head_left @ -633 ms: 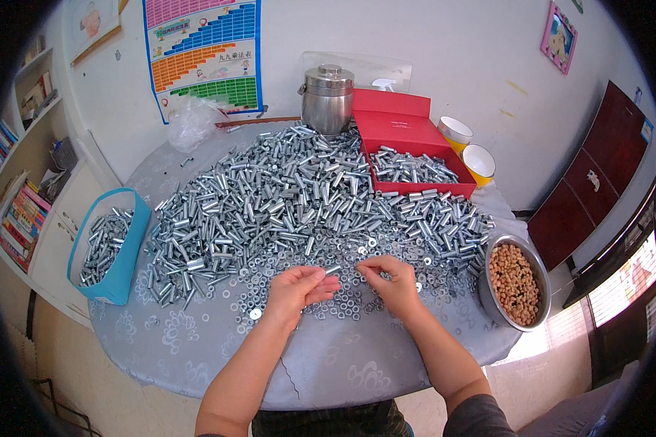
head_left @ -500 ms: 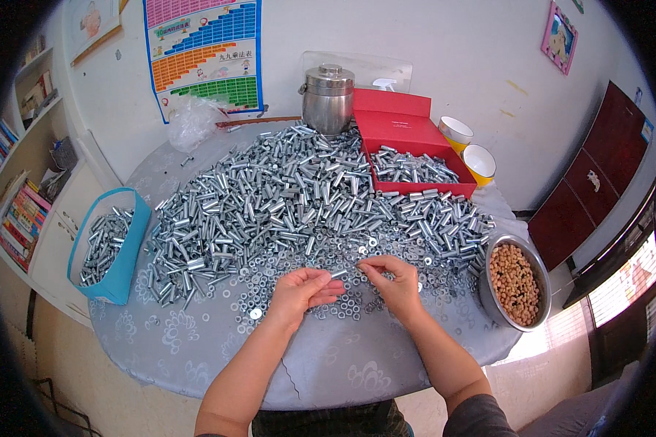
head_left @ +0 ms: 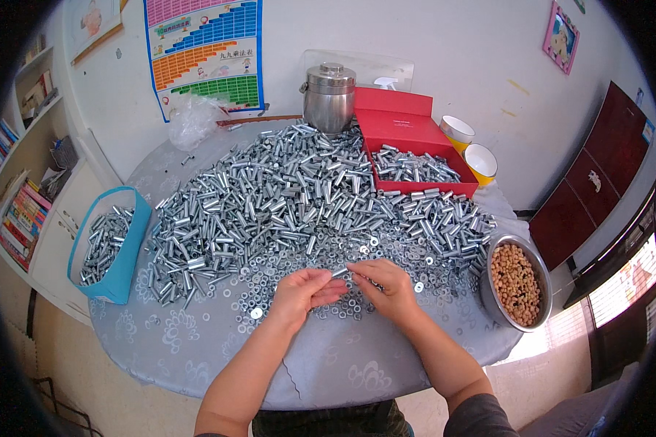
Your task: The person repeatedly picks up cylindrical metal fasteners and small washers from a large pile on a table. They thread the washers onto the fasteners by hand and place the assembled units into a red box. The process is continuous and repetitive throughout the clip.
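Between the thumb and fingers of my left hand (head_left: 299, 297) is a short shiny metal sleeve (head_left: 339, 272), tilted up a little to the right. My right hand (head_left: 388, 288) meets the sleeve's right end with pinched fingertips; any small part between them is too small to make out. Both hands are above a scatter of flat metal washers and nuts (head_left: 259, 291) on the grey tablecloth. Just beyond them spreads a big heap of similar metal sleeves (head_left: 284, 197).
A blue bin (head_left: 130, 247) at left and a red open box (head_left: 424, 188) at back right hold more sleeves. A metal bowl (head_left: 547, 288) of tan pieces stands at right. Behind are a steel canister (head_left: 329, 102), two yellow-white bowls (head_left: 481, 162) and a plastic bag (head_left: 195, 122).
My right hand has moved left, bringing its fingertips from beside the sleeve onto its right end. The left hand has kept its place and its hold on the sleeve.
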The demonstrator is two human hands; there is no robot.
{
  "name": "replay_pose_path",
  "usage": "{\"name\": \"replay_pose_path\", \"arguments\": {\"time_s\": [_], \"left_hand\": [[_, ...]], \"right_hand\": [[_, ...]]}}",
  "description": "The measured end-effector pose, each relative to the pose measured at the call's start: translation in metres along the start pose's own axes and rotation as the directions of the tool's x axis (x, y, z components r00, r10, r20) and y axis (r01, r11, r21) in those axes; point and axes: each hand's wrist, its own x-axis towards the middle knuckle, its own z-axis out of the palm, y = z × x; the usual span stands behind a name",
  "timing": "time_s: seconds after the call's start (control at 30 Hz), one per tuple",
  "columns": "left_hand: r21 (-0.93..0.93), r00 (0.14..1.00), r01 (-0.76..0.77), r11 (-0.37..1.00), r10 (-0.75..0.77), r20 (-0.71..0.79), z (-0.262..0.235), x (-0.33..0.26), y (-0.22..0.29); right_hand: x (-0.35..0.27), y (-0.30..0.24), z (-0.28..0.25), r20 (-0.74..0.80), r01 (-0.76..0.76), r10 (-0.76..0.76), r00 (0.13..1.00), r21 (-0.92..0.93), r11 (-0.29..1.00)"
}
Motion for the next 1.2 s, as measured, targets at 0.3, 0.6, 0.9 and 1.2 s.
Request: {"name": "replay_pose_path", "arguments": {"time_s": [0.3,0.6,0.9,1.2], "left_hand": [[-0.054,0.999,-0.043,0.998,0.042,-0.015,-0.008,0.002,0.005],[-0.024,0.999,-0.044,0.999,0.044,-0.016,-0.005,0.002,0.004],[0.045,1.0,0.025,0.999,-0.024,-0.006,-0.001,-0.001,0.004],[0.066,0.991,0.095,0.993,-0.101,0.092,-0.002,-0.002,0.006]], "right_hand": [[0.001,0.01,-0.03,0.438,-0.133,0.188,0.879,-0.154,0.979],[-0.007,0.01,-0.023,0.554,-0.027,0.152,0.819,-0.228,0.973],[0.003,0.005,-0.021,0.312,-0.64,0.559,0.768,0.335,0.692],[0.0,0.009,-0.013,0.349,-0.637,0.536,0.768,0.502,0.585]]}}
